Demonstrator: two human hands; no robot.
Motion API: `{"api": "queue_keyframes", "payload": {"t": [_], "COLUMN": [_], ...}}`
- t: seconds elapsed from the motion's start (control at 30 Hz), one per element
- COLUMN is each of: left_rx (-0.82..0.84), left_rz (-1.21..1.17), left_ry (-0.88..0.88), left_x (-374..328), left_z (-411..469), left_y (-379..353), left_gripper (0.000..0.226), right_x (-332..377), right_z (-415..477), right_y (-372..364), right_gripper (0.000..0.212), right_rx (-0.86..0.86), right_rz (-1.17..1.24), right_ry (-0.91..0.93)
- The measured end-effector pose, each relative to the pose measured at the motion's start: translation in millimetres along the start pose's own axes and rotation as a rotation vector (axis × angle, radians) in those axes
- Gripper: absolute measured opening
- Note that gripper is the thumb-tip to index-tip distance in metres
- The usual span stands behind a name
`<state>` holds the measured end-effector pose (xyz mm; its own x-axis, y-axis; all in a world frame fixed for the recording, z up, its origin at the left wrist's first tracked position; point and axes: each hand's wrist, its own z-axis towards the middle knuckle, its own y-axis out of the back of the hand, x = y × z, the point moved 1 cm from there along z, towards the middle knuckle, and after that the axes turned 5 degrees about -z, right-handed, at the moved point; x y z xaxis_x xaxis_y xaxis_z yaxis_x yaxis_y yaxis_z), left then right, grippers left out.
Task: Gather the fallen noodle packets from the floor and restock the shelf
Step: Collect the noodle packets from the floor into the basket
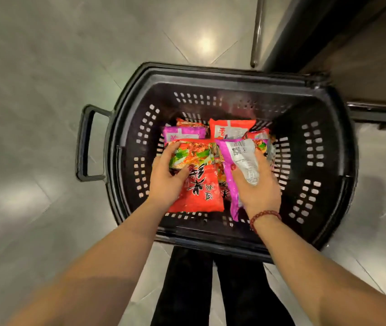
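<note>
Head view: both hands are down inside the black basket (222,76), which sits on the tiled floor (46,114).

- Left hand (166,182) grips the red packet (196,191). Its fingers (173,147) wrap the far end and the thumb lies across the printed face.
- Right hand (257,187), the one with the bead bracelet (264,216), grips the purple packet (230,175), which is barcode side up. The thumb presses the face and the fingers curl round the far edge.
- More packets lie deeper in the basket, including a purple one (185,134) and an orange one (232,129), with at least one more partly hidden.
- No loose packets show on the visible floor.

Can't tell from this whether the two held packets are going in or coming out. Either way, one packet per hand is the right load.

How I'd do it well:
- Hold by the sealed ends rather than squeezing the middle, because the noodle block inside probably cracks easily.
- If lifting, come straight up and clear of the rim, and watch that neighbouring packets don't snag and drag out.
- If dropping, lay them flat on the pile, not on edge.
- Turn the purple one face-out before shelving it.

The dark unit top right (328,31) may be the shelf base, but I can't confirm that.
</note>
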<state>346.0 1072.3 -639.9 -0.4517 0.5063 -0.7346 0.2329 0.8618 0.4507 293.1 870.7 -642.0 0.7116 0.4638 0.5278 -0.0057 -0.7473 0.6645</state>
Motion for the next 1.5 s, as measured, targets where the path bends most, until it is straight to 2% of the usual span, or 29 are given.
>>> {"api": "queue_keyframes", "payload": {"t": [0.2,0.3,0.4,0.47,0.53,0.63,0.7,0.77,0.93,1.1,1.3,1.5], "left_rx": [0.231,0.206,0.165,0.163,0.120,0.083,0.184,0.306,0.351,0.314,0.192,0.263], "left_rz": [0.171,0.232,0.269,0.275,0.420,0.790,0.882,0.947,0.880,0.849,0.704,0.656], "left_ry": [0.087,0.082,-0.004,0.004,0.008,-0.194,-0.304,-0.340,-0.217,-0.274,-0.485,-0.684], "left_x": [58.1,71.4,79.1,85.0,90.3,84.8,79.7,82.8,97.7,81.1,23.5,-80.9], "left_z": [35.5,40.2,39.5,38.3,37.8,39.4,42.9,45.0,47.8,40.4,10.7,-27.5], "left_y": [-26.0,-31.0,-35.3,-37.1,-36.8,-34.8,-36.5,-42.0,-47.2,-39.9,-14.9,19.8], "left_gripper": [0.055,0.056,0.058,0.060,0.064,0.068,0.068,0.067,0.069,0.067,0.044,0.038], "right_x": [-24.9,-29.1,-30.4,-30.9,-30.9,-29.2,-31.8,-36.6,-50.1,-42.4,-13.3,36.8], "right_z": [14.0,12.5,12.0,15.5,19.3,26.3,31.6,37.0,47.1,35.9,-0.6,-38.3], "right_y": [-59.5,-79.2,-92.9,-97.2,-96.8,-90.9,-88.7,-87.7,-94.3,-84.2,-20.8,75.7], "right_gripper": [0.068,0.073,0.078,0.082,0.086,0.082,0.076,0.072,0.074,0.072,0.063,0.052], "right_rx": [0.011,0.046,0.080,0.120,0.121,0.069,0.120,0.175,0.249,0.200,0.051,-0.029], "right_rz": [-0.190,-0.246,-0.325,-0.418,-0.568,-0.750,-0.817,-0.855,-0.876,-0.760,-0.644,-0.573], "right_ry": [-0.014,-0.086,-0.082,-0.078,-0.008,0.263,0.374,0.402,0.399,0.400,0.460,0.334]}}
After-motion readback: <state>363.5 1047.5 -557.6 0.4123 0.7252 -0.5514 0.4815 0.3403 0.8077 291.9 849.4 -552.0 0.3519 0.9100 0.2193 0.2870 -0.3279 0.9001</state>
